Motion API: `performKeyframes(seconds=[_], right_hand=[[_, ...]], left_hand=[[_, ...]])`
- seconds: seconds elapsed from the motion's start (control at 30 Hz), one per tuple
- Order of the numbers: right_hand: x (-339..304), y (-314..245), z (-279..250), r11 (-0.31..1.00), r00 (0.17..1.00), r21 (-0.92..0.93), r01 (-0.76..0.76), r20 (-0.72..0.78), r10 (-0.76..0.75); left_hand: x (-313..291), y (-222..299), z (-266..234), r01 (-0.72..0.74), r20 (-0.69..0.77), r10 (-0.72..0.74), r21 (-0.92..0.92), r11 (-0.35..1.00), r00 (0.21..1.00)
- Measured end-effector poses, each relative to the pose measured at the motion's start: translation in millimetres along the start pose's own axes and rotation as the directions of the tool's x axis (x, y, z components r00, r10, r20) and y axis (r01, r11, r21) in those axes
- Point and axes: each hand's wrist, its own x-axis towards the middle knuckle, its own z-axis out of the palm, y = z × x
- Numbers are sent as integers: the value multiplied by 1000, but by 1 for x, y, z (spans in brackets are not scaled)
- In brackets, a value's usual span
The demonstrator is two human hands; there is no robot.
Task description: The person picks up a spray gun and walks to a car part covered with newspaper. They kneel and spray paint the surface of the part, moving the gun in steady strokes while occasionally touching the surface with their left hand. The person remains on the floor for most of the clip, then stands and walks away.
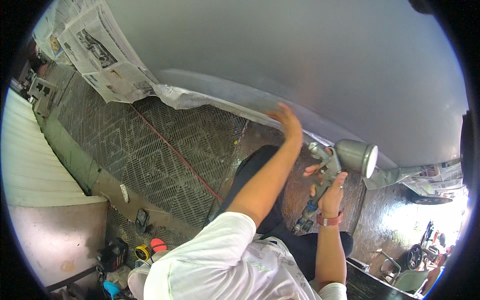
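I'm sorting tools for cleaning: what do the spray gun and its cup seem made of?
The spray gun looks like metal, with a dull silvery sheen. Its cup seems satin grey metal, perhaps aluminium, judging by soft highlights; the white lid could be plastic.

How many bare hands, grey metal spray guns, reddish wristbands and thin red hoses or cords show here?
Bare hands: 2 (left hand, right hand)
Grey metal spray gun: 1
Reddish wristband: 1
Thin red hose or cord: 1
Total: 5
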Motion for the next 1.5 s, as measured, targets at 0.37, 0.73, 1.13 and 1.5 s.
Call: performKeyframes(seconds=[0.37, 0.73, 1.13, 1.5], right_hand=[[-20, 30, 19, 991, 999, -128, -36, 4, 37], [-15, 27, 25, 988, 999, -147, -46, -9, 45], [-16, 33, 15, 982, 998, -178, -67, -11, 66], [-15, 33, 14, 983, 997, -169, -70, 11, 73]], left_hand=[[86, 47, -105, -434, -61, 464, 266, 861, 884], [49, 28, -97, -436, 127, 420, 365, 823, 899], [51, 27, -106, -438, 163, 407, 406, 802, 899], [76, 43, -104, -448, 13, 465, 293, 845, 885]])
